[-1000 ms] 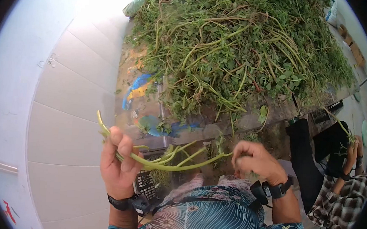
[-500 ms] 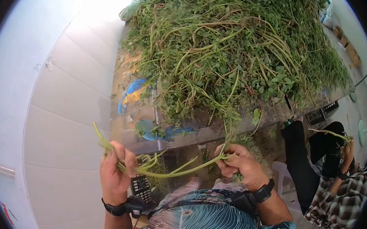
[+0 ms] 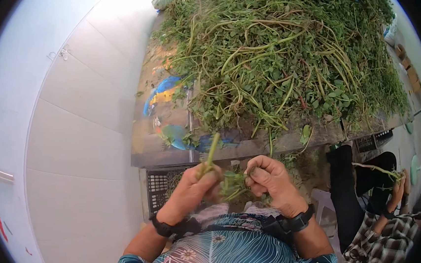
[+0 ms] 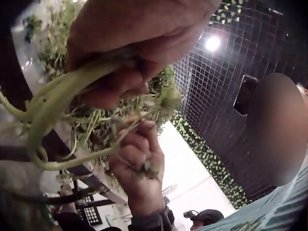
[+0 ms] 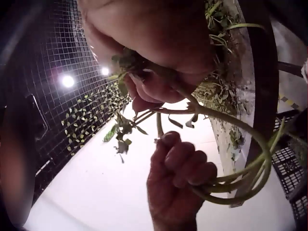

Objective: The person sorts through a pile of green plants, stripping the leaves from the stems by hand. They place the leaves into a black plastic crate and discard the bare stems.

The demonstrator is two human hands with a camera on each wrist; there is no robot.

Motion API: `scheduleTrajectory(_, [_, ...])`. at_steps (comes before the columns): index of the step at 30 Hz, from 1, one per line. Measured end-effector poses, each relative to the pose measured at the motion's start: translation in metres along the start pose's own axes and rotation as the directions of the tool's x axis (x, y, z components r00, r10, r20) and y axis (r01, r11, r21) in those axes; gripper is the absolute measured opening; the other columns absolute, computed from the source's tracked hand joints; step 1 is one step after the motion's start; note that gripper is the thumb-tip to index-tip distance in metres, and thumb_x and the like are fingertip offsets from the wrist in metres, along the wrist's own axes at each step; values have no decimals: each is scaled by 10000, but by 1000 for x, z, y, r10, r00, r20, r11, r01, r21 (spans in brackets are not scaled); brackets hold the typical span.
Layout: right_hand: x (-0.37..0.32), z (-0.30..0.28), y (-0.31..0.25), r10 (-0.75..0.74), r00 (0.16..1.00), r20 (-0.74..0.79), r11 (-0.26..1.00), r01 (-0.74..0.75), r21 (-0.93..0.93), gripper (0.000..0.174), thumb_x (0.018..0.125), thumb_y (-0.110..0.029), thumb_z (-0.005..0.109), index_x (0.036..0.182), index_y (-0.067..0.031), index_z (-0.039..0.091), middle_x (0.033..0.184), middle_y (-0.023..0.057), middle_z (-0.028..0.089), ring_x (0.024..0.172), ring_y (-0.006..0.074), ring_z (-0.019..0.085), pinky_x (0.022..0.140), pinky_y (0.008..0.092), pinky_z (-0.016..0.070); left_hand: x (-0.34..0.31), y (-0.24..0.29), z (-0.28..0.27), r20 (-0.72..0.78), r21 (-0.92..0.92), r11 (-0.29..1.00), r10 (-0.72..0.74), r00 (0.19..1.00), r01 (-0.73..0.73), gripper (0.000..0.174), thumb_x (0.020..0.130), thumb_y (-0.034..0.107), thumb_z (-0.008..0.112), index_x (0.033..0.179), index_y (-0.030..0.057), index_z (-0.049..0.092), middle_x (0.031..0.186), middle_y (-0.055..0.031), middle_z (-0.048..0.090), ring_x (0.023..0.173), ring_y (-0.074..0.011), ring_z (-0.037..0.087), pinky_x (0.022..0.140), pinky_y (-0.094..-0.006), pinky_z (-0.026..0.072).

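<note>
My left hand (image 3: 191, 192) grips a small bundle of thick green stems (image 5: 262, 159), which loop out of the fist in the right wrist view. One cut stem end (image 3: 213, 149) sticks up above that fist. Close by on the right, my right hand (image 3: 273, 183) pinches the thin leafy end of a stem between thumb and fingers. Small leaves (image 5: 122, 139) hang below its fingertips in the right wrist view. Both hands are in front of the table's near edge, and blur hides some of the stems between them.
A large heap of leafy stems (image 3: 275, 62) covers most of the table (image 3: 145, 143). Below its front edge sits a black slatted crate (image 3: 155, 191). A pale wall (image 3: 77, 126) runs along the left. At the right, another person in a checked sleeve (image 3: 400, 230) holds a stem (image 3: 373, 167).
My left hand has moved right and up, close to the right hand, bending the stems into a loop. The right hand first came to the stem's far end and now pinches there.
</note>
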State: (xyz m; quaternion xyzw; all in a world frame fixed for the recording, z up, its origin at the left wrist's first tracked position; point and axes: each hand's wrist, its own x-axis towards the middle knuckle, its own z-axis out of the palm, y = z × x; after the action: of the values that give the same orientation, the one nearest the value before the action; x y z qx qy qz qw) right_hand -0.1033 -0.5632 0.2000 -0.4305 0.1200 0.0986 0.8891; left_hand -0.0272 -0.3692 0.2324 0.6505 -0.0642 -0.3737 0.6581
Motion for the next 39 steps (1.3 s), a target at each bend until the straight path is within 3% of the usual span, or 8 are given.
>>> scheduleTrajectory(7, [1, -11, 1, -5, 1000, -26, 967, 12, 253, 145, 890, -209, 579, 954, -80, 560, 744, 17, 576, 522, 40, 394, 458, 193, 319, 22, -11, 18, 248, -260, 945, -132, 960, 197, 160, 873, 118, 536, 1005, 28, 531, 789, 5, 546, 583, -58, 475, 508, -206, 385])
scheduleTrajectory(15, [3, -11, 2, 7, 994, -111, 964, 23, 265, 115, 900, -165, 557, 966, -71, 547, 737, 30, 587, 498, 44, 386, 441, 199, 331, 31, -10, 26, 368, -127, 964, -173, 914, 233, 244, 855, 196, 612, 1035, 55, 529, 760, 1, 569, 519, -55, 423, 447, -188, 313])
scheduleTrajectory(22, [5, -21, 10, -29, 982, -187, 994, 48, 97, 150, 881, -180, 590, 963, -60, 551, 748, 38, 604, 495, 44, 413, 445, 192, 349, 33, -15, 17, 322, -258, 910, -236, 917, 325, 163, 835, 124, 594, 967, 36, 554, 705, -18, 575, 512, -55, 441, 442, -182, 334])
scheduleTrajectory(26, [5, -22, 9, -42, 982, -184, 999, 42, -8, 204, 866, -188, 611, 1001, -45, 554, 739, 18, 594, 512, 35, 438, 457, 186, 362, 33, -15, 16, 263, -151, 951, -225, 938, 270, 138, 839, 115, 582, 951, 39, 555, 689, -13, 571, 510, -51, 439, 431, -184, 318])
scheduleTrajectory(29, [2, -9, -1, -64, 973, -222, 942, -14, -334, 232, 856, -182, 612, 1029, -34, 564, 734, -4, 579, 528, 24, 445, 465, 188, 369, 33, -15, 17, 247, -70, 976, -185, 951, 208, 135, 837, 105, 576, 952, 39, 556, 682, -4, 568, 504, -46, 432, 430, -181, 307])
scheduleTrajectory(32, [-1, -4, -6, -44, 991, -126, 916, -10, -402, 290, 830, -183, 607, 1030, 26, 595, 861, 15, 610, 707, 60, 533, 599, 217, 446, 31, -11, 23, 216, -18, 983, -174, 961, 182, 132, 834, 98, 574, 949, 37, 555, 671, 3, 565, 496, -43, 426, 436, -180, 308])
scheduleTrajectory(35, [4, -12, 5, -102, 984, -145, 908, 32, -417, 247, 827, -162, 601, 998, 15, 613, 862, 7, 611, 735, 64, 532, 640, 230, 457, 30, -8, 22, 175, 10, 985, -172, 969, 173, 125, 833, 98, 575, 934, 28, 550, 663, -1, 564, 491, -47, 427, 440, -187, 324])
scheduleTrajectory(39, [-1, -5, -8, -16, 972, -233, 902, -87, -423, 229, 823, -129, 598, 1010, 1, 617, 844, -7, 612, 731, 55, 520, 643, 229, 453, 30, -12, 15, 144, 5, 989, -150, 978, 151, 113, 824, 91, 580, 904, 22, 540, 669, -16, 572, 489, -55, 432, 445, -196, 345])
